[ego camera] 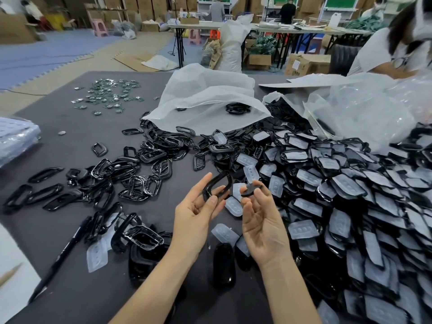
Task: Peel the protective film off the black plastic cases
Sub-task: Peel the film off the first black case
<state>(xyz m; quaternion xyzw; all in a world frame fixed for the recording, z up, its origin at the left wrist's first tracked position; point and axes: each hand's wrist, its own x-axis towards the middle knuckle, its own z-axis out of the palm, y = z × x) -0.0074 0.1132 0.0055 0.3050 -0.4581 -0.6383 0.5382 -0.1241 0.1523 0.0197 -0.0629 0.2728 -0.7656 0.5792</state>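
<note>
Nearest, a glossy black case (223, 265) lies on the grey table (70, 288) between the forearms, with a black pen (63, 251) off to the left; above them both palms face up; the left hand (198, 211) pinches a black frame (228, 183) between thumb and fingers; the right hand (261, 220) nips a smaller black piece (251, 192) at its fingertips; loose film pieces (228, 232) lie on the table around the hands; to the right rises a heap of film-covered cases (350, 195); to the left bare frames (131, 176) lie scattered; beyond are white bags (210, 97), green circuit boards (109, 94) and another person (378, 54) at the far right corner
</note>
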